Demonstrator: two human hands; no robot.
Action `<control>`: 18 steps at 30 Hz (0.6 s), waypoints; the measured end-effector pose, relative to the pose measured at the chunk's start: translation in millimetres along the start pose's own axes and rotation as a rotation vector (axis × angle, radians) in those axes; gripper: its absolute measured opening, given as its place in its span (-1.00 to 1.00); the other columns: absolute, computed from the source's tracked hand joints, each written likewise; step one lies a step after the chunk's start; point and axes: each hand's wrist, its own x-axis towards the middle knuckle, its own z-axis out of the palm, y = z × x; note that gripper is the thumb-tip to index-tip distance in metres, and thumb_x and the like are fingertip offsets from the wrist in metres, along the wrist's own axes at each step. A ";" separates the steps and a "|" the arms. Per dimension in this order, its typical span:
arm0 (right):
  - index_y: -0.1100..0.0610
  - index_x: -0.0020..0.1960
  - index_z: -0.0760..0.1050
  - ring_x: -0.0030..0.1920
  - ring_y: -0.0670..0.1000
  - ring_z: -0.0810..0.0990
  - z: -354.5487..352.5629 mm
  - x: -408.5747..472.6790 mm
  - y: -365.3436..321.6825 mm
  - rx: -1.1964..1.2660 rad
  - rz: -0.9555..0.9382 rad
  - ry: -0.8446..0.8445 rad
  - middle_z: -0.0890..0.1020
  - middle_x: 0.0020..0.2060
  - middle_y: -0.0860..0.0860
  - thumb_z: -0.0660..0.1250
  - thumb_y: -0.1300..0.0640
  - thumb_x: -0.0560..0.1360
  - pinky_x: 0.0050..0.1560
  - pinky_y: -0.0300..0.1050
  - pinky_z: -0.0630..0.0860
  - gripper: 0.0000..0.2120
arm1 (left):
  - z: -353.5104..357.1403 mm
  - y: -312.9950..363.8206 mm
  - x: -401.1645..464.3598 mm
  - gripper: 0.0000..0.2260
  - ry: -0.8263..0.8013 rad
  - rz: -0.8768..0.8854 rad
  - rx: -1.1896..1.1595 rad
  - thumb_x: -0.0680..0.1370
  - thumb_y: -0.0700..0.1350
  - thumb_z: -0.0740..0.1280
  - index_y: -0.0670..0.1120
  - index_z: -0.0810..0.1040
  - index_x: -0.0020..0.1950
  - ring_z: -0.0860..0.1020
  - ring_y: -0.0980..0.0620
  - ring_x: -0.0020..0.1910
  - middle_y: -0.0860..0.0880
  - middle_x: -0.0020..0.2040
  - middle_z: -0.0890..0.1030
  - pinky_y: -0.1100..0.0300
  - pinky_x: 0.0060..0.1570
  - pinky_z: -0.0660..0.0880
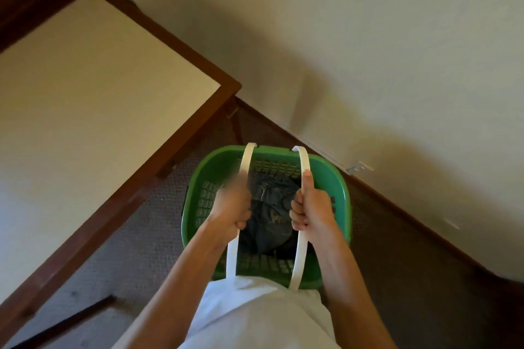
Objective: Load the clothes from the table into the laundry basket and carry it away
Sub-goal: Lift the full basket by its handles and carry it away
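A green plastic laundry basket (337, 178) hangs in front of my body above the carpet, held by its two white strap handles. Dark clothes (270, 207) lie bunched inside it. My left hand (231, 207) grips the left white handle (246, 163), fingers curled round it. My right hand (310, 207) grips the right white handle (303, 160), thumb lying up along the strap. The table (93, 93) with a cream top and dark wooden frame stands to the left, its visible top bare.
A cream wall (368, 51) with a dark skirting board runs diagonally close behind the basket on the right. The table's corner (229, 88) juts out just above the basket. Brown carpet (147, 241) shows between table and basket.
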 end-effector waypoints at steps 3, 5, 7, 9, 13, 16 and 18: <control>0.04 -0.39 0.24 -0.55 -0.03 0.15 13.5 -21.5 -4.8 -0.085 -0.003 -0.135 0.23 -0.51 -0.02 0.13 -0.31 0.61 -0.48 -0.15 0.06 -0.45 | -23.5 -5.8 -25.5 -0.50 0.003 0.000 -0.141 0.61 0.29 0.21 0.00 0.28 -0.39 0.14 0.11 -0.63 0.06 -0.53 0.21 0.28 -0.62 0.05; 0.05 -0.38 0.25 -0.54 -0.03 0.15 20.5 -32.3 -1.0 -0.142 0.001 -0.195 0.22 -0.52 -0.02 0.13 -0.30 0.61 -0.47 -0.14 0.06 -0.46 | -37.3 -16.5 -41.5 -0.48 0.013 -0.015 -0.228 0.60 0.30 0.22 0.00 0.27 -0.41 0.13 0.12 -0.65 0.06 -0.53 0.20 0.29 -0.62 0.04; 0.05 -0.39 0.26 -0.54 -0.03 0.15 26.1 -42.9 4.8 -0.193 -0.012 -0.236 0.22 -0.53 -0.03 0.12 -0.29 0.62 -0.47 -0.14 0.07 -0.45 | -47.3 -26.5 -57.7 -0.48 0.035 -0.011 -0.292 0.59 0.30 0.24 0.00 0.26 -0.42 0.14 0.12 -0.65 0.06 -0.54 0.20 0.30 -0.64 0.06; 0.05 -0.40 0.25 -0.56 -0.03 0.14 33.5 -55.5 6.2 -0.235 -0.030 -0.268 0.21 -0.54 -0.03 0.11 -0.30 0.62 -0.48 -0.15 0.08 -0.44 | -55.6 -31.2 -73.7 -0.48 0.058 0.009 -0.342 0.58 0.30 0.25 0.00 0.26 -0.42 0.14 0.13 -0.65 0.06 -0.54 0.20 0.30 -0.64 0.07; 0.06 -0.41 0.24 -0.59 -0.04 0.12 52.1 -76.4 7.6 -0.303 -0.037 -0.333 0.19 -0.55 -0.03 0.10 -0.31 0.61 -0.48 -0.17 0.06 -0.43 | -75.2 -38.0 -102.5 -0.50 0.085 0.046 -0.424 0.59 0.28 0.25 0.00 0.26 -0.40 0.14 0.13 -0.64 0.06 -0.52 0.19 0.29 -0.62 0.06; 0.07 -0.42 0.23 -0.63 -0.06 0.12 72.4 -91.1 18.5 -0.361 -0.051 -0.380 0.18 -0.58 -0.04 0.12 -0.32 0.60 -0.51 -0.22 0.04 -0.41 | -95.2 -51.1 -121.5 -0.51 0.123 0.066 -0.502 0.61 0.26 0.24 -0.01 0.26 -0.38 0.14 0.13 -0.64 0.06 -0.53 0.19 0.29 -0.60 0.06; 0.06 -0.43 0.22 -0.64 -0.06 0.11 88.7 -99.1 30.6 -0.430 -0.061 -0.408 0.18 -0.59 -0.03 0.13 -0.31 0.60 -0.52 -0.24 0.03 -0.41 | -110.4 -65.1 -131.7 -0.51 0.167 0.069 -0.566 0.61 0.26 0.24 -0.01 0.26 -0.39 0.14 0.13 -0.64 0.06 -0.53 0.19 0.28 -0.59 0.05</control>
